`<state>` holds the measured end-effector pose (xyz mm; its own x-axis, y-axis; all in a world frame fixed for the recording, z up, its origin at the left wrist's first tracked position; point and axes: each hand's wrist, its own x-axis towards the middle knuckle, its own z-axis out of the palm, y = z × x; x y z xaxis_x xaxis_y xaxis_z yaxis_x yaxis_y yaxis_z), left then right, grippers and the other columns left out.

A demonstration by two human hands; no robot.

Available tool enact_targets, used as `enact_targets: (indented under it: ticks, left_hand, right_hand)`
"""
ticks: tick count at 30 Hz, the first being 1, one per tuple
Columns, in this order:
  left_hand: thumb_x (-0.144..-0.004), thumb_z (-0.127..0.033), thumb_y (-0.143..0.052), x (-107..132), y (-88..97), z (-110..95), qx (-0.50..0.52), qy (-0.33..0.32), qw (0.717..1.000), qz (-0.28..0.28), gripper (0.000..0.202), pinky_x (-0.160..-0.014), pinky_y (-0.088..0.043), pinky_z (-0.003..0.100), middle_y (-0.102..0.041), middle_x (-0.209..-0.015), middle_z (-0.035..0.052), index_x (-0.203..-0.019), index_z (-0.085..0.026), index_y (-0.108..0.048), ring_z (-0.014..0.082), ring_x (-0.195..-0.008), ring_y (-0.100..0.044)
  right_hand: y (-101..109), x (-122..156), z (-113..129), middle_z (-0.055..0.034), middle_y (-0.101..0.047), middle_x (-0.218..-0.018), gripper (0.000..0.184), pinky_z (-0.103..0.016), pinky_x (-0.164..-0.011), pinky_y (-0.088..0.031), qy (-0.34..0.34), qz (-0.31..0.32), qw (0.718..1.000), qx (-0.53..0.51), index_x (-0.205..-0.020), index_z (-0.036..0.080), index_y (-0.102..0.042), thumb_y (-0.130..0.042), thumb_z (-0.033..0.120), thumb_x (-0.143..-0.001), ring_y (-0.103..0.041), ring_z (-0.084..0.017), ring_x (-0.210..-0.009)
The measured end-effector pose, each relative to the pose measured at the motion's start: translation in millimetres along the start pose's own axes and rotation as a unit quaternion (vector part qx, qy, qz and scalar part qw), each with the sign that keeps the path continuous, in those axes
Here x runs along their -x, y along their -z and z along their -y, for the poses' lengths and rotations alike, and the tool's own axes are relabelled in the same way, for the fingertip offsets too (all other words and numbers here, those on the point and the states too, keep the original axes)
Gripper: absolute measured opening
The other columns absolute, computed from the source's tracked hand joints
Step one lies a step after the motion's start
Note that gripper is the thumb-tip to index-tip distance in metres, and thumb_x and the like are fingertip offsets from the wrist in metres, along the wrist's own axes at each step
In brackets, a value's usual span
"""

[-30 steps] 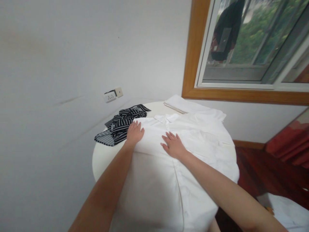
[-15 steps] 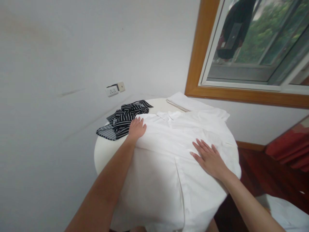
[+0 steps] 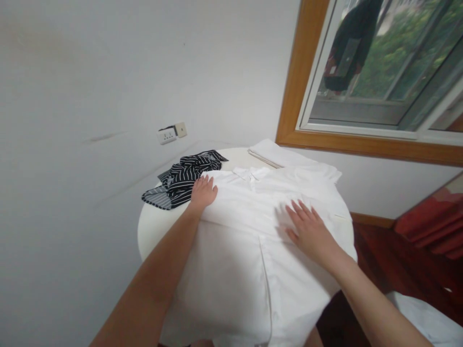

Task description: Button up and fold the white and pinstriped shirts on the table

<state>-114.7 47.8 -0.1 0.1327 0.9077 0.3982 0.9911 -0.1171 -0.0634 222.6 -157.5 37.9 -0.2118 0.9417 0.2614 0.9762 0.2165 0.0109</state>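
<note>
A white collared shirt (image 3: 231,270) lies spread over a round white table (image 3: 148,236), its collar toward the wall and its lower part hanging over the near edge. My left hand (image 3: 204,191) rests flat on the shirt's left shoulder area, fingers stretched out. Over the right side of the shirt hovers my right hand (image 3: 307,231), fingers spread, with a shadow beneath it. Neither hand grips anything. A crumpled black-and-white striped garment (image 3: 183,178) lies just beyond my left hand.
Folded white cloth (image 3: 271,150) lies at the table's back edge. Behind stand a wall with a socket (image 3: 167,135) and a wood-framed window (image 3: 361,140). Red fabric (image 3: 434,226) hangs at right above the dark floor. Something pale (image 3: 427,318) sits at lower right.
My right hand has lifted slightly off the shirt and its shadow now shows. My left hand stays in place on the fabric. The view has shifted a little.
</note>
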Motion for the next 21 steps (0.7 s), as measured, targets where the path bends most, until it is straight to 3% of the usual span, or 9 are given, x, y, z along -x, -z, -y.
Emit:
enact_targets:
  ticks: [2,5,8,12,21]
  left_hand:
    - [-0.093,-0.034,-0.031,0,0.4,0,-0.002,0.001,1.000,0.001,0.056,-0.115,-0.022,0.045,-0.041,-0.147,0.0164,-0.140,-0.007,-0.045,0.0298,-0.139,-0.033]
    - [-0.092,-0.034,-0.031,1,1.9,0,-0.002,-0.002,1.000,-0.004,0.055,-0.114,-0.023,0.044,-0.042,-0.146,0.0160,-0.139,-0.008,-0.046,0.0299,-0.138,-0.034]
    - [-0.092,-0.034,-0.032,3,3.2,1,0.002,-0.012,1.000,-0.016,0.055,-0.114,-0.024,0.044,-0.045,-0.144,0.0175,-0.137,-0.007,-0.048,0.0302,-0.137,-0.036]
    - [-0.092,-0.035,-0.033,4,3.2,2,-0.002,-0.013,1.000,-0.022,0.054,-0.113,-0.026,0.044,-0.047,-0.143,0.0162,-0.135,-0.008,-0.051,0.0299,-0.136,-0.038]
    - [-0.091,-0.036,-0.035,4,1.5,3,0.024,-0.003,0.999,-0.029,0.054,-0.114,-0.025,0.045,-0.046,-0.144,0.0157,-0.135,-0.010,-0.051,0.0303,-0.136,-0.038]
  right_hand:
    - [6,-32,31,-0.0145,-0.029,-0.154,0.061,-0.049,-0.116,-0.020,0.080,0.006,0.996,-0.038,-0.145,0.013,-0.038,-0.038,0.046,-0.094,-0.021,-0.029,-0.143]
    - [-3,-76,71,-0.0128,-0.024,-0.156,0.062,-0.046,-0.117,-0.018,0.194,0.023,0.976,-0.100,-0.147,0.014,-0.036,-0.037,0.050,-0.095,-0.019,-0.027,-0.144]
    - [-26,-100,89,-0.0108,-0.023,-0.156,0.060,-0.047,-0.117,-0.019,0.223,0.063,0.963,-0.138,-0.147,0.018,-0.035,-0.033,0.051,-0.097,-0.019,-0.025,-0.144]
    - [-43,-94,79,-0.0077,-0.020,-0.157,0.062,-0.049,-0.117,-0.015,0.216,0.099,0.959,-0.153,-0.148,0.022,-0.034,-0.024,0.056,-0.097,-0.017,-0.025,-0.145]
    - [-26,-30,29,-0.0045,-0.018,-0.157,0.062,-0.046,-0.119,-0.013,0.190,0.102,0.967,-0.133,-0.151,0.027,-0.025,-0.022,0.058,-0.097,-0.015,-0.021,-0.145]
